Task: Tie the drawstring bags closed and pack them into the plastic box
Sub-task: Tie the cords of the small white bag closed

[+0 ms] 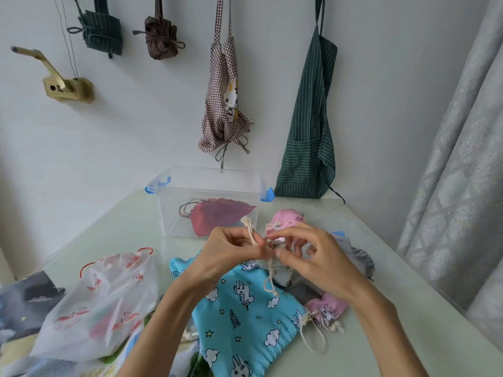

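You are pinching the cream cotton drawstring (270,270) between the fingertips of your left hand (228,254) and right hand (313,254), working a knot above the turquoise unicorn-print fabric bag (245,317) lying on the pale green table (394,322). One dark red drawstring bag (217,216) is already sitting in the clear plastic box with blue latches (206,186). The pink bags (285,217), the grey one and the white flamingo-print bag (103,303) are seemingly still waiting.

Both forearms are bare to the frame edge, the left hand (228,254) and right hand (313,257) without rings.
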Demonstrator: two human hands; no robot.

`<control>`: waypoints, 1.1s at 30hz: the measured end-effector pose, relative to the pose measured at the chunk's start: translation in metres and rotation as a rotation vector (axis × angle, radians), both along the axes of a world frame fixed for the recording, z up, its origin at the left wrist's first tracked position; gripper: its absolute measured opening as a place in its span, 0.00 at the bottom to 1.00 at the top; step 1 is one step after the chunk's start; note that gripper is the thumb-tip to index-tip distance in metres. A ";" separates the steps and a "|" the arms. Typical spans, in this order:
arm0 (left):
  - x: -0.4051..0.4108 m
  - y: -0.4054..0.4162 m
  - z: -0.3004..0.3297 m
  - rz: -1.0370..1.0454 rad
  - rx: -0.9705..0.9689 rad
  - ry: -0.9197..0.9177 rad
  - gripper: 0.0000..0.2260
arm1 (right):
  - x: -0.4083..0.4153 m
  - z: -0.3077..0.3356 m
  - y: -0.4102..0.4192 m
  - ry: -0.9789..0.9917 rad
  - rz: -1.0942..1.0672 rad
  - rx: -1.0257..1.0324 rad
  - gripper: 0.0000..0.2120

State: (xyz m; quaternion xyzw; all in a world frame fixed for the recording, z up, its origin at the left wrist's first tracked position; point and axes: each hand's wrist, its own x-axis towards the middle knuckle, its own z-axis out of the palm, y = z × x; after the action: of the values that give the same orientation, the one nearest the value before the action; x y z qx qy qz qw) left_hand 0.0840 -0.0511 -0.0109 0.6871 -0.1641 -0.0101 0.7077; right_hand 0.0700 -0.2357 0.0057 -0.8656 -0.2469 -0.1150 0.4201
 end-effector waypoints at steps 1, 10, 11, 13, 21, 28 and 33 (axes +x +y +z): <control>0.000 -0.001 0.000 0.010 0.005 -0.026 0.11 | 0.001 0.000 -0.001 -0.006 -0.005 -0.014 0.11; -0.003 -0.003 0.002 0.180 0.011 -0.289 0.10 | 0.001 -0.006 0.007 -0.038 -0.031 0.039 0.10; -0.004 -0.003 0.001 0.206 0.018 -0.313 0.09 | 0.001 -0.006 0.009 -0.070 -0.049 0.059 0.10; -0.004 -0.007 -0.003 0.269 0.044 -0.364 0.11 | 0.001 -0.007 0.013 -0.141 -0.093 0.067 0.08; -0.001 -0.004 -0.014 0.564 0.246 -0.558 0.08 | 0.010 -0.015 0.009 -0.060 -0.136 0.160 0.06; 0.002 -0.006 -0.017 0.560 0.304 -0.605 0.10 | 0.013 -0.022 0.015 0.210 0.046 0.472 0.12; 0.006 -0.004 -0.019 0.439 0.289 -0.537 0.08 | 0.017 -0.028 0.014 0.064 -0.056 0.472 0.08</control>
State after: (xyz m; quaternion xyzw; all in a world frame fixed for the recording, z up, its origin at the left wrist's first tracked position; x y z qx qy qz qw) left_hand 0.0904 -0.0548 -0.0300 0.7770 -0.1894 0.2992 0.5204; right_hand 0.0868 -0.2222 -0.0224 -0.7532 -0.1759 -0.1537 0.6149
